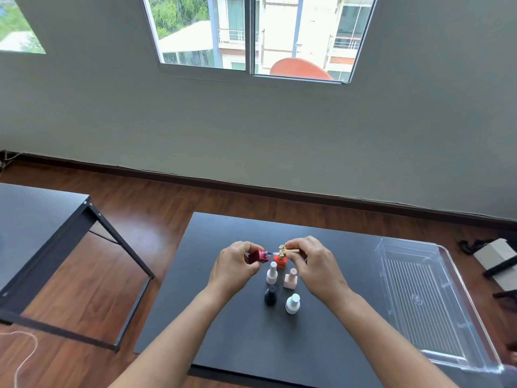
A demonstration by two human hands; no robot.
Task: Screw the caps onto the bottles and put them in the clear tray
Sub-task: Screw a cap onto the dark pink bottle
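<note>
Standing off to the far left, a second dark table is separated from the black work table by a wide strip of bare wood floor. The work table's left edge runs near the left forearm, with open tabletop between that edge and the bottles. The left hand is raised above the table, fingers pinching a dark red bottle tilted on its side, neck pointing right. Just beside it, the right hand pinches a gold cap whose brush end points toward that neck; whether they touch is unclear. Under the cap an orange-red bottle stands on the table. In front of it, between the wrists, stand a white bottle, a pink bottle, a black bottle and a pale capped bottle, close together but apart. Bare tabletop separates them from the clear tray along the right edge, its near corner overhanging the table.
</note>
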